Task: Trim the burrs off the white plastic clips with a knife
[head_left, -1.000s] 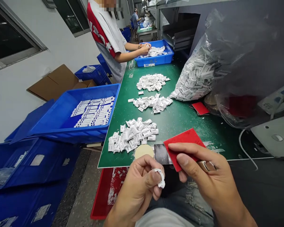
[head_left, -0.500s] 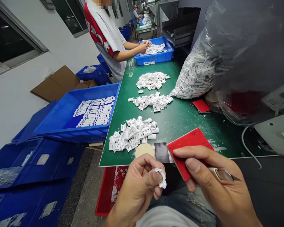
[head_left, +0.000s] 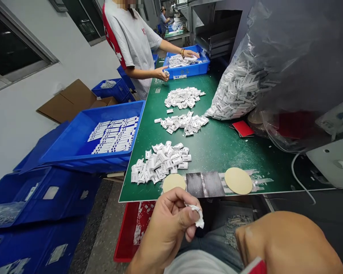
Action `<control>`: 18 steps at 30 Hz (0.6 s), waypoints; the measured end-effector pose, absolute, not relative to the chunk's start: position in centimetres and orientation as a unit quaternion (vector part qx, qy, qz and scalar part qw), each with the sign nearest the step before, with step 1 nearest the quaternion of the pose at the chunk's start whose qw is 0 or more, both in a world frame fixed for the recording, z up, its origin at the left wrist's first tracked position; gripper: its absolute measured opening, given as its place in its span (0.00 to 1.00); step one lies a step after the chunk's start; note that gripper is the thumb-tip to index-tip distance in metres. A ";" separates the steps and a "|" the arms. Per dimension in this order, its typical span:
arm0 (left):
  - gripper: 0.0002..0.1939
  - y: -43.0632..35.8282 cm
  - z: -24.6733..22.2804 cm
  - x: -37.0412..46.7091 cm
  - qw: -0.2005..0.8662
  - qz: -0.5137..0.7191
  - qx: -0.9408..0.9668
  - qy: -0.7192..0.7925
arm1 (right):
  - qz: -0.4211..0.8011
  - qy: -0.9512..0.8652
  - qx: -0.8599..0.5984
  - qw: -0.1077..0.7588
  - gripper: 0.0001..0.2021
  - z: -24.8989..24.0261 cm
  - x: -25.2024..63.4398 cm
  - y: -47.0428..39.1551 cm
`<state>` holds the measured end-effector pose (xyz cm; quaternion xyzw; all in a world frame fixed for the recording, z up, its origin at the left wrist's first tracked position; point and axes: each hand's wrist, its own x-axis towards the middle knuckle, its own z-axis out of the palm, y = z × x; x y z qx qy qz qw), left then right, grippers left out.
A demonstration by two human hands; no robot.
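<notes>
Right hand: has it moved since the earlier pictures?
Yes, back toward the body: the right hand and red pad overlapped the edge of the green table; now both are below it in view.

green tabletop [head_left: 228, 146] open beside white piles [head_left: 161, 161]; plastic bag [head_left: 240, 89] blocks beyond.

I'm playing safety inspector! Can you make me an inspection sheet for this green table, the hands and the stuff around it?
Surface: green tabletop, white dust and crumbs on it
Job's things: white plastic pieces in three heaps; two tan discs at the near edge
Clutter: clear bag of white pieces; red pads beside it
Left hand: pinches a curved white piece
Right hand: low at the right, a red edge next to it, grip hidden
Cables: white cable curves over the near edge
Surroundings: co-worker at the far blue tray; blue crate at left
</notes>
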<state>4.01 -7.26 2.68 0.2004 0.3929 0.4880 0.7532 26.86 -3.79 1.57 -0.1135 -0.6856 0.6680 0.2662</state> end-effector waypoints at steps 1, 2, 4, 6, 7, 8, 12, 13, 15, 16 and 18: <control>0.14 -7.2 2.7 4.0 0.754 0.486 0.202 0.394 | 0.640 -0.698 -0.125 0.297 0.21 0.7 27.5 -3.8; 0.14 -7.2 2.8 4.1 0.755 0.484 0.203 0.394 | 0.611 -0.702 -0.141 0.338 0.20 0.0 28.0 -3.9; 0.15 -7.1 3.0 4.1 0.755 0.483 0.201 0.395 | 0.579 -0.704 -0.152 0.383 0.17 -0.5 28.4 -4.1; 0.15 -7.1 3.0 4.1 0.754 0.484 0.197 0.398 | 0.593 -0.693 -0.139 0.386 0.15 0.3 28.0 -4.4; 0.15 -7.1 3.0 4.1 0.753 0.485 0.196 0.400 | 0.612 -0.684 -0.133 0.375 0.14 1.0 27.6 -4.5; 0.15 -7.1 3.0 4.2 0.754 0.483 0.196 0.401 | 0.632 -0.667 -0.138 0.369 0.14 1.9 27.0 -4.7; 0.17 -7.1 2.9 4.4 0.753 0.474 0.198 0.411 | 0.676 -0.617 -0.182 0.359 0.14 4.9 24.8 -5.2; 0.17 -7.1 2.9 4.6 0.736 0.483 0.208 0.426 | 0.684 -0.589 -0.202 0.379 0.12 5.3 24.4 -5.3; 0.17 -7.3 3.0 5.0 0.651 0.533 0.249 0.480 | 0.689 -0.513 -0.259 0.441 0.08 5.4 23.6 -5.3; 0.15 -7.5 3.1 5.2 0.586 0.564 0.274 0.513 | 0.682 -0.481 -0.283 0.472 0.07 5.3 23.3 -5.3; 0.13 -7.9 3.2 5.7 0.447 0.620 0.320 0.561 | 0.660 -0.446 -0.321 0.512 0.07 4.9 22.8 -5.3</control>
